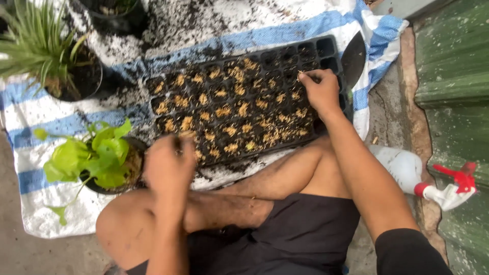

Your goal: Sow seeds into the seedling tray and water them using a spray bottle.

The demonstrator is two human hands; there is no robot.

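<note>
Black seed tray lies on blue/white cloth, cells w/ soil + tan bits. Right hand pinches at a far-right cell, fingers nearly closed. Left hand curled at tray's near-left edge; grip can't tell. White spray bottle, red trigger, sits right of knee.

A soil-strewn blue-and-white striped sheet carries a black seed tray and potted plants.

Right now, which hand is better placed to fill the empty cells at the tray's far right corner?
Right hand: its fingertips already rest on the seed tray beside those empty cells. The left hand is at the near left edge.
</note>
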